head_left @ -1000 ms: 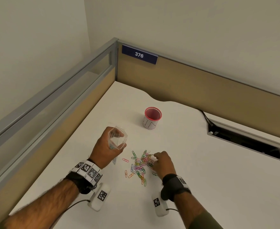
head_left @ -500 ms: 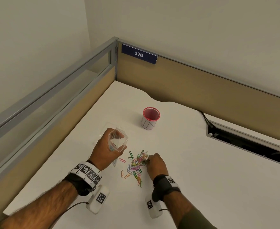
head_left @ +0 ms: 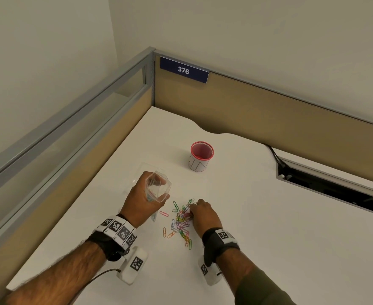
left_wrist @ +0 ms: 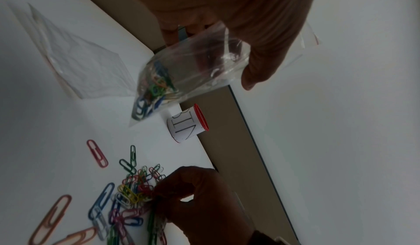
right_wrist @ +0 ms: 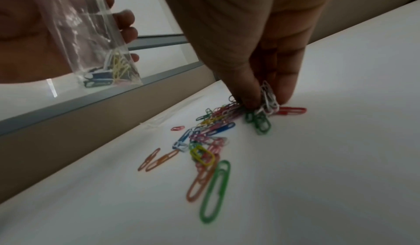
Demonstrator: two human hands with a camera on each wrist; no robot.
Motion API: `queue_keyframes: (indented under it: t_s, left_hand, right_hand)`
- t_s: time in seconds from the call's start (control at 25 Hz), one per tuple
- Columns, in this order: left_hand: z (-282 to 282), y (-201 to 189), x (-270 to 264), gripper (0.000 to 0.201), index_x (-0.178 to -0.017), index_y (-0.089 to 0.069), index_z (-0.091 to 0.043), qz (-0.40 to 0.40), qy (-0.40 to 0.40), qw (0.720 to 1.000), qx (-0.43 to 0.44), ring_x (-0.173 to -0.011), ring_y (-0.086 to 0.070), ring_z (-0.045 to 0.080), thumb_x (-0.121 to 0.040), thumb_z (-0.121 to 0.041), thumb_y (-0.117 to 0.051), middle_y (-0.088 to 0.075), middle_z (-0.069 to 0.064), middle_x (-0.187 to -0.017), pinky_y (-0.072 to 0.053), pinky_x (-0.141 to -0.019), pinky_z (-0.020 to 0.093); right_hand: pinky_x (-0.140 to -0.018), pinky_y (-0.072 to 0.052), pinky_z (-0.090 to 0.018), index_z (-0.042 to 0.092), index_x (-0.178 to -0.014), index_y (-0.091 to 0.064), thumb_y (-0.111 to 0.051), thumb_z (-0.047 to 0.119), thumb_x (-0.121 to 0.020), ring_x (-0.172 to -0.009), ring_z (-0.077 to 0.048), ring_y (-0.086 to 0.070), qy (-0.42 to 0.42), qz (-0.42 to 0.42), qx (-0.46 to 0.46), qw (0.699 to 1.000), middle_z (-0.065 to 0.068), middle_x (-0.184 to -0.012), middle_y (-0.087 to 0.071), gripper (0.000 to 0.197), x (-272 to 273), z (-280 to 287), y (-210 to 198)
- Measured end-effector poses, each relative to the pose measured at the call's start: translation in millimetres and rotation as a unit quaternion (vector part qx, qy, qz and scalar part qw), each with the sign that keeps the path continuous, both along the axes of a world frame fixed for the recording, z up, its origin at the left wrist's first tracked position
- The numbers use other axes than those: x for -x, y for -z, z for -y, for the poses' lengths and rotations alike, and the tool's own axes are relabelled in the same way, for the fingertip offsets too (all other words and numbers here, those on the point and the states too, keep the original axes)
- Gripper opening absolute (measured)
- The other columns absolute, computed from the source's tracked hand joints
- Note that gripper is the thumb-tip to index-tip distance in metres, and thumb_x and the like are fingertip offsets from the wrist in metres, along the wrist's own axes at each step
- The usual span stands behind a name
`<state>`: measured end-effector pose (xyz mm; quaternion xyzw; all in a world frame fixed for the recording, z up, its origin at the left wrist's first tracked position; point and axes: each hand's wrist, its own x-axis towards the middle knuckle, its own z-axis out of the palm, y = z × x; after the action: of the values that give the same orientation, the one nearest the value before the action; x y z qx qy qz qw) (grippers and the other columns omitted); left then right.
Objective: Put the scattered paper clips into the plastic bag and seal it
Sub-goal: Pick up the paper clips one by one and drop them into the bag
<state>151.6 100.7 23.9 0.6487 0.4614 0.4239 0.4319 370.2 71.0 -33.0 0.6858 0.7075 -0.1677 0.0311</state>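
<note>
My left hand (head_left: 142, 202) grips a clear plastic bag (head_left: 158, 189) above the white desk (head_left: 269, 227), its mouth held open and facing up. Several coloured clips lie in the bag's bottom (left_wrist: 151, 96) (right_wrist: 109, 72). A heap of coloured paper clips (head_left: 181, 223) (left_wrist: 127, 200) (right_wrist: 209, 141) is scattered on the desk just right of that hand. My right hand (head_left: 203, 213) is down on the heap's right side. Its fingertips (right_wrist: 252, 98) pinch a small bunch of clips (right_wrist: 268, 96), white and green among them, still touching the desk.
A second clear bag (head_left: 141, 172) (left_wrist: 75, 60) lies flat behind my left hand. A small white cup with a red rim (head_left: 201, 156) (left_wrist: 188, 123) stands farther back. Partition walls close the left and back; a cable slot (head_left: 335, 188) opens at the right.
My right hand has slid left across the pile, gathering clips under its fingertips. The left hand holds the bag in nearly the same place.
</note>
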Motion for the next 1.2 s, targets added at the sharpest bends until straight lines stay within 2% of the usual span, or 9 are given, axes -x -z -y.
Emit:
queue_keyframes:
  t_s: [0.16,0.36,0.48,0.6,0.76,0.92,1.04,1.12,1.2]
  left_hand:
    - [-2.3,2.1,-0.5,0.042,-0.107,-0.055,-0.024,0.002,0.003,1.0,0.002,-0.107,-0.063,0.013,-0.073,-0.02,-0.08,-0.066,-0.004,-0.107,-0.048,-0.095,0.025]
    - [-4.5,3.7,-5.4,0.043,-0.107,-0.055,-0.019,0.002,0.0,1.0,0.006,-0.107,-0.062,0.014,-0.076,-0.012,-0.083,-0.066,0.0,-0.108,-0.049,-0.096,0.027]
    - [-4.0,4.9,-9.6,0.043,-0.108,-0.055,-0.018,-0.006,0.004,1.0,0.007,-0.108,-0.062,0.014,-0.076,-0.01,-0.083,-0.065,0.0,-0.109,-0.049,-0.096,0.026]
    - [-2.3,2.7,-16.4,0.044,-0.11,-0.055,-0.017,-0.013,0.005,1.0,0.011,-0.108,-0.061,0.014,-0.077,-0.011,-0.083,-0.065,-0.002,-0.108,-0.048,-0.094,0.023]
    - [-1.9,2.7,-24.7,0.046,-0.111,-0.052,-0.028,-0.033,0.006,0.999,0.021,-0.108,-0.061,0.009,-0.078,-0.017,-0.082,-0.062,-0.013,-0.106,-0.048,-0.09,0.019]
    - [-9.4,11.8,-31.2,0.05,-0.099,-0.051,-0.024,-0.064,0.005,0.994,0.084,-0.094,-0.066,0.01,-0.072,-0.06,-0.074,-0.059,-0.018,-0.087,-0.045,-0.075,0.015]
    - [-5.9,4.5,-28.9,0.038,-0.101,-0.053,-0.033,-0.019,-0.003,0.999,0.038,-0.096,-0.064,0.002,-0.074,-0.037,-0.079,-0.064,-0.015,-0.095,-0.05,-0.081,0.024]
    - [1.2,-3.6,-22.9,0.038,-0.105,-0.055,-0.026,0.009,0.001,1.0,0.008,-0.105,-0.062,0.009,-0.077,-0.02,-0.081,-0.066,-0.009,-0.103,-0.051,-0.091,0.026]
    - [5.8,-10.2,-15.4,0.037,-0.104,-0.056,-0.019,0.018,0.003,1.0,-0.01,-0.107,-0.062,0.014,-0.076,-0.017,-0.079,-0.066,-0.004,-0.106,-0.05,-0.095,0.031]
  right_hand:
    - [-0.082,-0.049,-0.034,0.006,-0.1,-0.064,-0.046,0.005,-0.091,-0.096,-0.03,-0.06,0.053,-0.022,0.001,0.998,-0.014,-0.106,-0.061,0.019,-11.3,-6.4,-7.0]
    - [-0.077,-0.057,-0.036,0.009,-0.082,-0.071,-0.061,0.001,-0.085,-0.078,-0.022,-0.067,0.155,-0.196,-0.039,0.968,-0.007,-0.084,-0.071,0.013,-26.3,-6.7,-50.8]
    - [-0.069,-0.057,-0.021,0.01,-0.08,-0.071,-0.065,0.001,-0.083,-0.068,-0.012,-0.066,0.163,-0.315,-0.102,0.93,-0.002,-0.079,-0.07,0.011,-18.3,-8.0,-104.8]
    - [-0.067,-0.052,-0.009,0.013,-0.086,-0.072,-0.067,0.005,-0.085,-0.07,-0.005,-0.065,0.111,-0.363,-0.151,0.913,0.006,-0.081,-0.068,0.009,8.8,-11.0,-158.2]
    - [-0.076,-0.056,-0.022,0.014,-0.089,-0.072,-0.066,0.01,-0.086,-0.08,-0.012,-0.064,0.026,-0.321,-0.162,0.933,-0.002,-0.09,-0.068,0.008,49.1,-13.2,-184.6]
    - [-0.082,-0.054,-0.035,0.013,-0.102,-0.07,-0.059,0.014,-0.088,-0.09,-0.021,-0.061,-0.05,-0.197,-0.104,0.974,-0.005,-0.1,-0.065,0.018,67.4,-10.1,-180.1]
    - [-0.079,-0.054,-0.032,0.015,-0.097,-0.07,-0.057,0.015,-0.09,-0.086,-0.017,-0.061,-0.052,-0.234,-0.167,0.956,-0.003,-0.095,-0.066,0.015,61.4,-6.0,-186.6]
    - [-0.077,-0.053,-0.026,0.016,-0.093,-0.069,-0.06,0.014,-0.089,-0.083,-0.013,-0.062,-0.028,-0.26,-0.229,0.938,0.0,-0.091,-0.067,0.01,45.4,-10.1,-187.8]
    - [-0.078,-0.051,-0.026,0.017,-0.094,-0.069,-0.061,0.014,-0.088,-0.085,-0.014,-0.062,0.01,-0.232,-0.24,0.943,0.001,-0.094,-0.069,0.01,19.7,-21.8,-171.3]
